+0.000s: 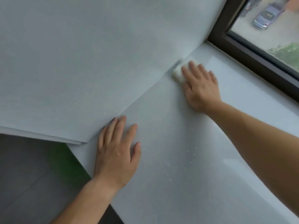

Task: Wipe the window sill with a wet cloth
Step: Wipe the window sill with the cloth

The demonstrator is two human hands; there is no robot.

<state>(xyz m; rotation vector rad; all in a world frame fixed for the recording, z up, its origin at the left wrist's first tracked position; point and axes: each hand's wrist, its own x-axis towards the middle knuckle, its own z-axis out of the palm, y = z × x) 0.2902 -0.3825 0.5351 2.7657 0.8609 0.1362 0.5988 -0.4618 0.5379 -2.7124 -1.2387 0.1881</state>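
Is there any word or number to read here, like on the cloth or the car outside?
No text can be read anywhere.
Small white folded cloth under the right hand: no writing shows.
Glossy white window sill: plain.
Blue-grey car outside the dark-framed window: too blurred to read any plate.

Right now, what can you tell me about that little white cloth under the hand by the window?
The cloth is a small off-white pad that looks like soft folded fabric, and its edges are blurred. It lies flat on the white window sill, right at the seam with the side wall and seemingly touching it, not far from the dark window frame. The right hand presses on it with straight fingers and covers most of it. Whether it is wet cannot be told.
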